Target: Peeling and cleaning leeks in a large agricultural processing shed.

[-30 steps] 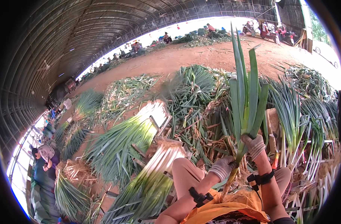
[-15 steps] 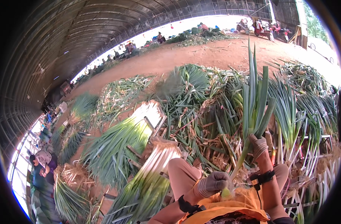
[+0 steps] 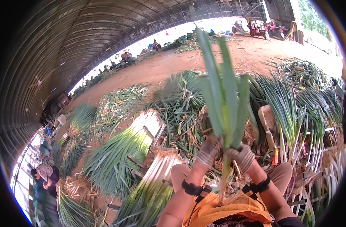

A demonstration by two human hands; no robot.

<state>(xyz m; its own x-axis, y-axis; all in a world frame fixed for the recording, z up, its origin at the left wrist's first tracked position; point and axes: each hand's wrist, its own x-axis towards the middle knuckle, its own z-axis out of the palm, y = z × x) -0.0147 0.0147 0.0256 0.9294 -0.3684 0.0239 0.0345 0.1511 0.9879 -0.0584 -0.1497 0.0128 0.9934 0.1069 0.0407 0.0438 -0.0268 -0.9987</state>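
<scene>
Both my gloved hands are closed on one leek (image 3: 226,98): left hand (image 3: 209,150), right hand (image 3: 242,157). It stands upright between them. Stacked leeks (image 3: 123,159) lie to the left of my grip.

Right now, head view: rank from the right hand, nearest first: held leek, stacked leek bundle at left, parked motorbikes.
1. held leek: gripped in the right hand, centre.
2. stacked leek bundle: on the ground, left.
3. parked motorbikes: far back, top right.
</scene>
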